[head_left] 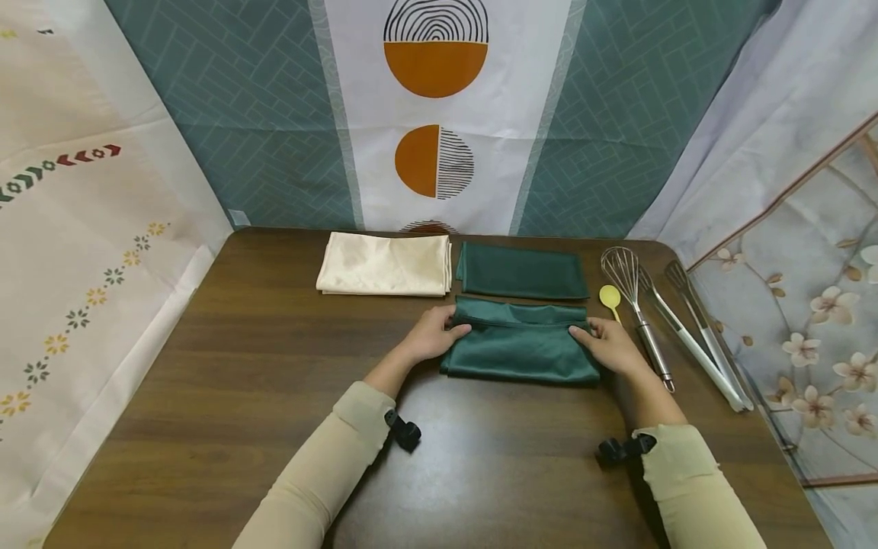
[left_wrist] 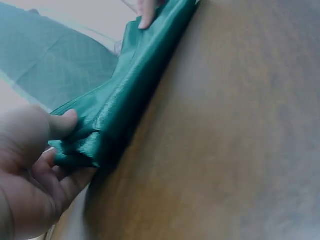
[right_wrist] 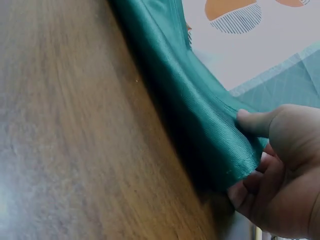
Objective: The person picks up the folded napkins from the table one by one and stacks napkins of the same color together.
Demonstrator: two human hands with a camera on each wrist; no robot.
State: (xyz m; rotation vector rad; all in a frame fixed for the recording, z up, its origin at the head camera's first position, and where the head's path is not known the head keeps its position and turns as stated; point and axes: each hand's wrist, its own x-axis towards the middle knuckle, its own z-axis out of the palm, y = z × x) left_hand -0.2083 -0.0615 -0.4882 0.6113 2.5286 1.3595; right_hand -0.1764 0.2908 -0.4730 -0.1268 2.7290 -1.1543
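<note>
A shiny green cloth (head_left: 521, 347), folded over into layers, lies across the middle of the table between both hands. My left hand (head_left: 434, 333) pinches its left edge, thumb on top and fingers beneath, as the left wrist view shows with the green cloth (left_wrist: 112, 107). On the opposite side my right hand (head_left: 609, 343) pinches the right edge the same way; in the right wrist view the thumb presses the green cloth (right_wrist: 200, 115) from above. The cloth's near edge looks slightly raised from the wood. Just behind it lies a folded dark green cloth (head_left: 524, 272).
A folded cream cloth (head_left: 386, 264) lies at the back, left of the dark green one. Right of the hands are a yellow spoon (head_left: 610, 297), a whisk (head_left: 636, 305) and two long-handled utensils, one with a white handle (head_left: 700, 352). Fabric hangs behind the table (head_left: 274, 366).
</note>
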